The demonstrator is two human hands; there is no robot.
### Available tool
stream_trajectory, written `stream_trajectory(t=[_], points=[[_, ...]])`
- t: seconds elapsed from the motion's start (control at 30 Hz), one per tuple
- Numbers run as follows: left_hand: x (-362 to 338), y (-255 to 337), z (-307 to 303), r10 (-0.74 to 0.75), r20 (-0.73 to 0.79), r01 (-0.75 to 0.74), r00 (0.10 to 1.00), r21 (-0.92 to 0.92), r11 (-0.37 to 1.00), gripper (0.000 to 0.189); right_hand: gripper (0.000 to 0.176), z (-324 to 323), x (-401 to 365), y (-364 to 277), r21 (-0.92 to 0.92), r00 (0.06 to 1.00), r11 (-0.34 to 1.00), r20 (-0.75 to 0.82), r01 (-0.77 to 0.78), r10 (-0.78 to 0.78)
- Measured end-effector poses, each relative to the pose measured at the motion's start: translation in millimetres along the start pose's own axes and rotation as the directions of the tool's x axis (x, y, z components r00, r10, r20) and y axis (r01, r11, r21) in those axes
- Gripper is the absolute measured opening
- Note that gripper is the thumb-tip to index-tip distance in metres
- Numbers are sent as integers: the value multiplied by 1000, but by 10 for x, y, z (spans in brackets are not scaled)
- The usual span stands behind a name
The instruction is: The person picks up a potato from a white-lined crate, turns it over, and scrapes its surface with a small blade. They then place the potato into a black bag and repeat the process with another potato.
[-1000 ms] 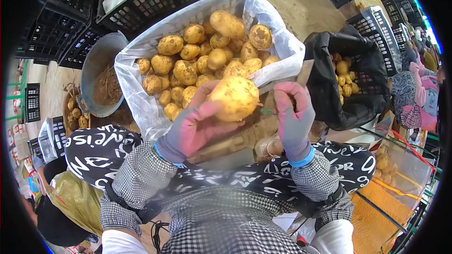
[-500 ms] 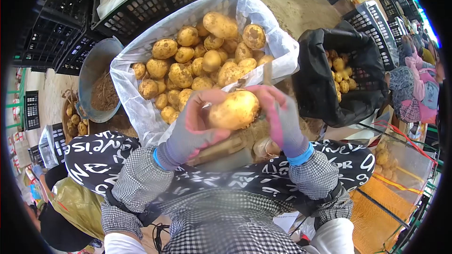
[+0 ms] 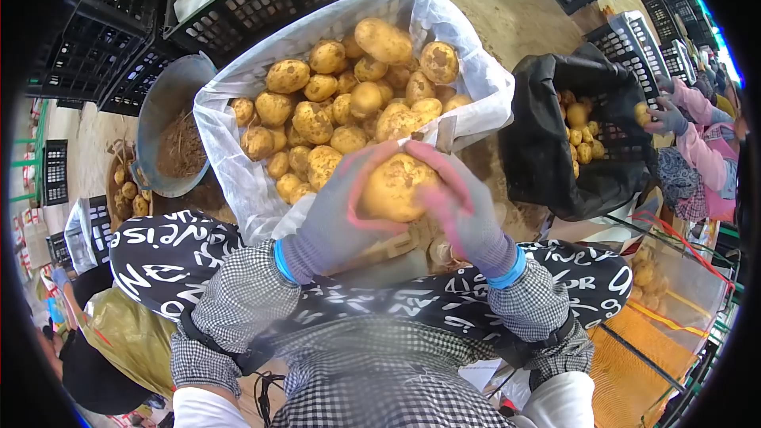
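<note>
A large, soil-marked potato (image 3: 394,188) is between my two hands, just in front of a white-lined crate. My left hand (image 3: 337,198), in a grey and pink glove, wraps round its left side. My right hand (image 3: 460,202), gloved alike, lies over its top and right side, with some fingers blurred by motion. Beyond them, many potatoes (image 3: 349,139) fill the crate, whose white liner (image 3: 483,107) folds over the rim. A narrow brownish strip (image 3: 445,133) stands at the crate's near right edge.
To the right is a black-lined crate (image 3: 527,143) with potatoes; a co-worker's gloved hand (image 3: 668,118) holds a potato (image 3: 642,114) beside it. A blue tub (image 3: 151,127) of soil stands left. Black plastic crates (image 3: 269,0) stand behind, and an orange mesh sack (image 3: 634,364) lies lower right.
My right hand has closed in over the potato, which has turned between my hands. At the right, the co-worker's hand with a potato has come into view by the black-lined crate.
</note>
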State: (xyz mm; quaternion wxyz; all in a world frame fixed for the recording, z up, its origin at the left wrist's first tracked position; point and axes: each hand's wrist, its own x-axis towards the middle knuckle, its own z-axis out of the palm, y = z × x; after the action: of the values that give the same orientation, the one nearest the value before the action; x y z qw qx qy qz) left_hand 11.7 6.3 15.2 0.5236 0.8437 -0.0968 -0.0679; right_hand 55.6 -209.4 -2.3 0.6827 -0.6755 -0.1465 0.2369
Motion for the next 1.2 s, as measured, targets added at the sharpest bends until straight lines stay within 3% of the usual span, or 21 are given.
stream_trajectory(t=[0.07, 0.13, 0.2, 0.3, 0.37, 0.43, 0.5, 0.57, 0.63, 0.7, 0.73, 0.83, 0.87, 0.97, 1.1, 1.2], points=[[-11, 17, 6, 1, -4, -1, 1000, 9, 1000, 93, 69, -9, -10, 1, 87, 997, 994, -40, -62, 66], [6, 25, 9, 22, -26, -22, 999, -3, 1000, 93, 58, 8, 11, -71, 151, 989, 984, -97, -92, 107], [6, 23, 35, 34, -71, -31, 997, 47, 998, 91, 51, 197, -6, -190, -241, 988, 970, -140, 31, -67], [-4, 10, 20, 45, -80, -38, 996, 85, 996, 88, 55, 218, -24, -64, -297, 977, 948, -141, 114, -161], [3, 30, 41, 63, -68, -57, 996, 78, 995, 87, 60, 115, -26, 5, -34, 992, 999, -129, 5, -9], [-2, 67, 59, 89, -44, -86, 995, 64, 994, 87, 61, 102, -58, -125, 46, 991, 995, -94, -90, 94], [-3, 54, 76, 61, -59, -58, 996, 50, 997, 87, 56, 133, -59, -179, -150, 995, 988, -92, -41, 27], [-28, 36, 78, 35, -45, -33, 998, 40, 999, 88, 48, 240, -32, -140, -497, 979, 859, -79, 126, -190], [-30, 22, 65, 23, 1, -23, 1000, 30, 999, 89, 42, 131, 36, 74, -507, 943, 819, -35, 270, -332], [-12, 54, 71, 27, -10, -26, 1000, 29, 999, 89, 40, 19, 25, 114, -391, 953, 898, -132, 203, -273], [-8, 62, 73, 27, -20, -26, 999, 28, 999, 90, 42, -22, -8, 68, -245, 965, 967, -230, 66, -124], [10, -52, 25, -37, -113, 47, 993, 94, 994, 91, 51, -13, 13, -114, -182, 955, 983, -295, -21, -34], [15, -53, 8, -58, -122, 70, 991, 99, 993, 91, 51, 29, 1, -134, -225, 957, 974, -280, 11, -75], [24, -25, -9, -93, -141, 109, 986, 109, 988, 91, 52, 167, -64, -195, -181, 974, 983, -228, -37, -6], [10, -48, 9, -55, -136, 73, 989, 131, 989, 91, 50, 108, -150, -309, -190, 990, 972, 17, -135, 141], [17, -80, 14, -58, -131, 75, 990, 135, 988, 91, 49, 159, -142, -295, -282, 998, 959, 60, 13, 4]])
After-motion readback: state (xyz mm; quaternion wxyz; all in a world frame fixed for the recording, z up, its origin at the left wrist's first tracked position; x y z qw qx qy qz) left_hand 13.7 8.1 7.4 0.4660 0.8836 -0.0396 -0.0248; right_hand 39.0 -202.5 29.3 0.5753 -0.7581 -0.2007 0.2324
